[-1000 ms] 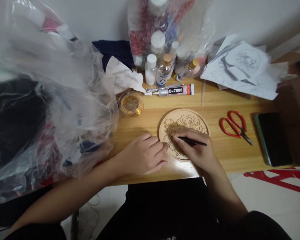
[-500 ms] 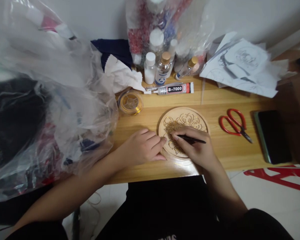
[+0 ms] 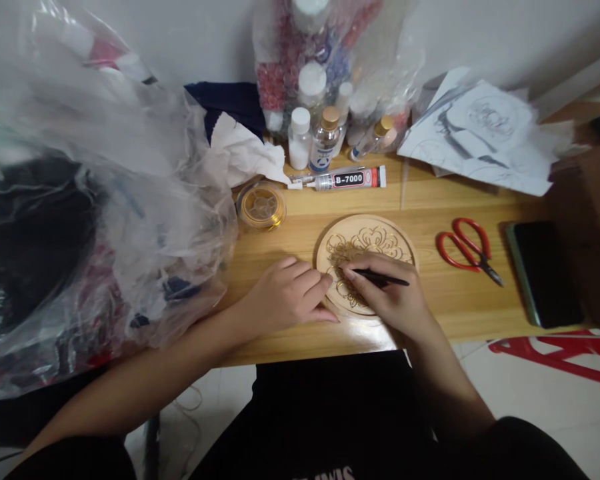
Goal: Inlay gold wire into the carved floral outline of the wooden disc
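Observation:
A round wooden plate (image 3: 325, 248) lies on the table, with a flower pattern in gold wire (image 3: 377, 238) on its face. My right hand (image 3: 393, 287) is closed around black tweezers (image 3: 383, 277), their tip down at the pattern left of the plate's middle. The fingers hide part of the pattern. At the plate's left edge rests my left hand (image 3: 297, 293), fingers loosely bent, thumb apart and stretched along the table. Its index fingertip touches the rim, and nothing shows in its grasp.
Beyond the plate lie a wire spool (image 3: 261, 207), a B-7000 glue tube (image 3: 350, 179) and several bottles (image 3: 324, 141). Red-handled cutters (image 3: 465, 245) and a phone (image 3: 545, 273) are on the right. Crumpled tissue (image 3: 245, 152), plastic bags (image 3: 170, 200) and paper drawings (image 3: 480, 133) also surround the work.
The view has shifted very slightly. My left thumb reaches a little further right; the right hand and the tweezers stay almost in place over the plate.

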